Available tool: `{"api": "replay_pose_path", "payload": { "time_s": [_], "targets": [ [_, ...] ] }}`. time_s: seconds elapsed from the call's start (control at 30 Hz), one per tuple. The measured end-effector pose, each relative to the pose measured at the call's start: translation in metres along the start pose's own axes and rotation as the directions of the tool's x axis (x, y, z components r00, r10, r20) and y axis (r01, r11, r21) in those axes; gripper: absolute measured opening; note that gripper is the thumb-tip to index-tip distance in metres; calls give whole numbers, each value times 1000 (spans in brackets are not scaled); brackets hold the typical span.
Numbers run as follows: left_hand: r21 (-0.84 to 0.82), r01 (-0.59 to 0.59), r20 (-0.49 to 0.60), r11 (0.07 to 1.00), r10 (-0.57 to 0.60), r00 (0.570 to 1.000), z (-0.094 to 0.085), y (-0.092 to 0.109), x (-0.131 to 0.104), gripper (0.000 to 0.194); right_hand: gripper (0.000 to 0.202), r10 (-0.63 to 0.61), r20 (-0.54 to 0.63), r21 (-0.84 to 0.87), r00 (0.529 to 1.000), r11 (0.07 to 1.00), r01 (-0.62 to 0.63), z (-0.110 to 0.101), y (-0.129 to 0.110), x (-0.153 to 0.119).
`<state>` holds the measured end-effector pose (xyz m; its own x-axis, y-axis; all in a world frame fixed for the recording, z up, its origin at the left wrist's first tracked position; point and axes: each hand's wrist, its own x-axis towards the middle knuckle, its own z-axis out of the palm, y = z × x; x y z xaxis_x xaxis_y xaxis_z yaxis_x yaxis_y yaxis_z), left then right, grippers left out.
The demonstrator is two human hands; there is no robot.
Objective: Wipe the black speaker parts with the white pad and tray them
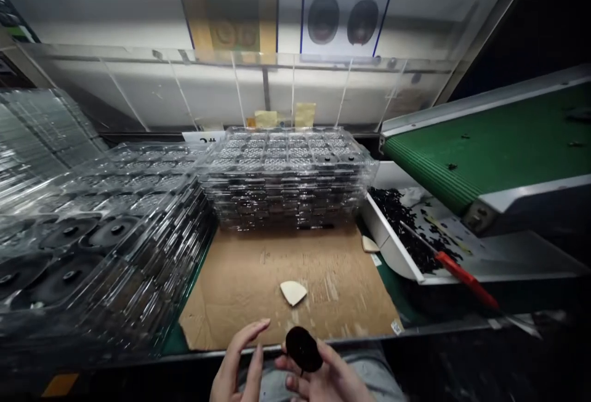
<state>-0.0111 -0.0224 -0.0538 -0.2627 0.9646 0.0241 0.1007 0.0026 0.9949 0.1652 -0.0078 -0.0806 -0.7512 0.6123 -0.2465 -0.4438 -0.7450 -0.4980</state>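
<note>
Right fingers (331, 356) are pinching a black disc (303, 349) while left fingers (239, 341), spread and released, are hovering beside it.

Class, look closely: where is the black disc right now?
In the head view, the black disc is low, near the middle, held in the right hand by the near edge of the cardboard, with the open left hand beside it.

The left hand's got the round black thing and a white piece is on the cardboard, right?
Not quite: the head view shows the right hand holding the round black thing. A white piece is on the cardboard.
</note>
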Motion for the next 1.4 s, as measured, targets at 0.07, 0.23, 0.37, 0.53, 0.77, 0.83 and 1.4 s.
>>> {"api": "replay_pose_path", "payload": {
  "time_s": [0.07,0.23,0.37,0.53,0.77,0.83,1.4],
  "targets": [
    [99,-263,131,960,249,960,-3,8,-6,27,54,27,-8,101,1000,995,-26,4,9,-4],
    [117,-749,569,652,575,588,-6,12,-1,58,33,-25,-73,206,997,978,40,14,13,-6],
    [88,-693,600,715,518,610,-9,10,7,51,36,10,-73,181,997,983,4,17,14,-2],
    [55,-641,721,766,413,556,-18,6,15,52,32,36,-128,121,991,993,-20,19,18,2],
    [223,-672,638,706,415,648,-28,-11,16,58,47,-34,-253,-267,967,963,-36,43,10,16],
    [258,-547,532,797,356,769,-30,-15,14,62,57,-115,-326,-521,938,850,-77,43,-10,21],
    [-838,518,421,168,-404,812,-37,10,31,51,25,-509,-10,-978,861,-173,-114,-13,-35,88]
  ]
}}
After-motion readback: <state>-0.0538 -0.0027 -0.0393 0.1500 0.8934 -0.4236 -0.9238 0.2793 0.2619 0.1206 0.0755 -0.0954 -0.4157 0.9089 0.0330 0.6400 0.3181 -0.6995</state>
